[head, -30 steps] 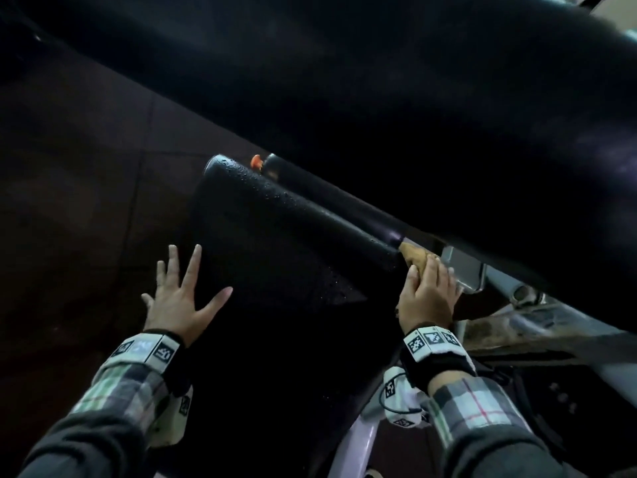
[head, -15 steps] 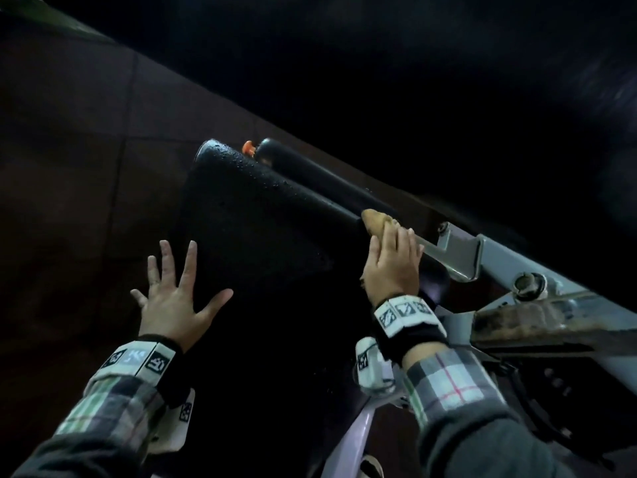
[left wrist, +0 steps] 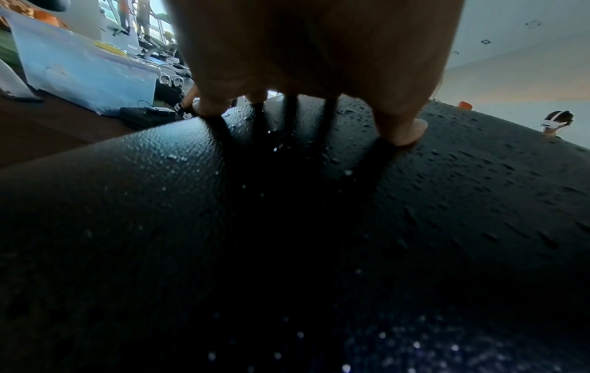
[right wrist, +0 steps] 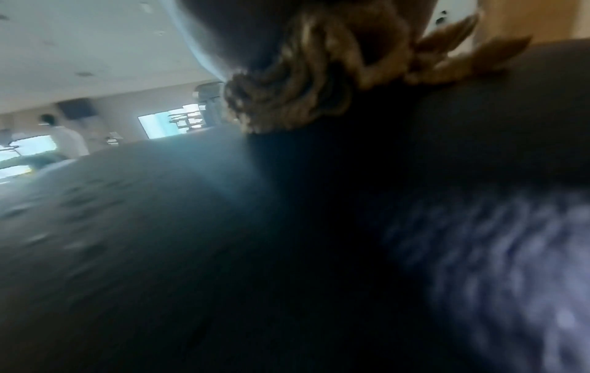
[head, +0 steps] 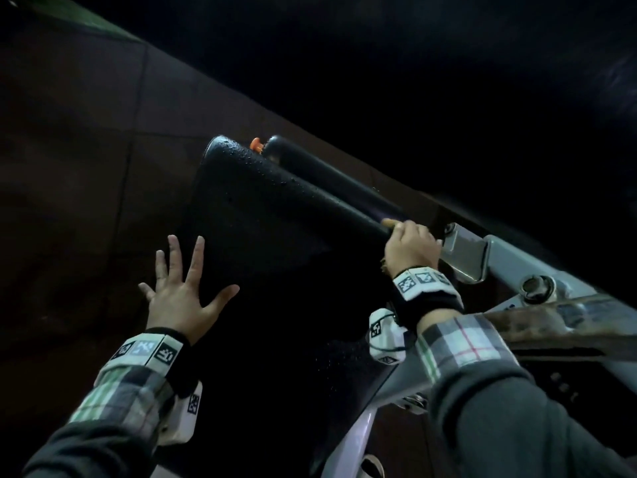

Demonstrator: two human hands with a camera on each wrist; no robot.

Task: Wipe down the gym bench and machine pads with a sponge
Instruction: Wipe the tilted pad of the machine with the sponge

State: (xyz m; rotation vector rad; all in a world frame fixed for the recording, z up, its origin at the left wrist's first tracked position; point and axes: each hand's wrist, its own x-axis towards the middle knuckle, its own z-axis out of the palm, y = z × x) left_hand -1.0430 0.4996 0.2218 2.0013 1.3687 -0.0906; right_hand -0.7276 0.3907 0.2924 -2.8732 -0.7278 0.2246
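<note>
Gripping the sponge, the right hand has slid right along the pad (left hand stays splayed flat).

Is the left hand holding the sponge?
No, the left hand lies spread flat on the black pad; the right hand grips the sponge.

Left hand at twelve o'clock, fingers spread straight, tips pressed on black textured pad. Water droplets scattered across pad toward three o'clock. Orange knob at two o'clock past pad edge. Pale blue panel at ten o'clock.
</note>
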